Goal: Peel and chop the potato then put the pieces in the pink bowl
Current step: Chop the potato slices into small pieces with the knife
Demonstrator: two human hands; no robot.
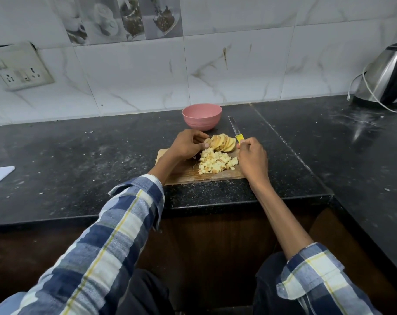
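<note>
Left hand (188,144) gripped the fanned potato slices (222,143) at the far edge of the chopping board (186,172), fingers curled round the stack's left end. Right hand (252,159) held the knife (236,130) by its yellow handle, fingers closed on it, blade pointing away past the board's far-right corner. Diced potato pieces (215,163) lay heaped mid-board, between the two hands. Pink bowl (202,116) stood on the tabletop (79,155) just beyond the board; no pieces could be seen in it.

Risks, judged: slices sat right at the board's far edge, so a push from the blade could slide some off onto the gritty tabletop. Left fingertips were close to the cut line on a loose, leaning stack; a slip could nick them. The dice heap reached near the board's right side, so the right wrist could sweep cubes off. Board itself lay near the tabletop's front edge.

Writing: none readable; no brand visible on knife, bowl or the kettle (383,76) far right of the board.
</note>
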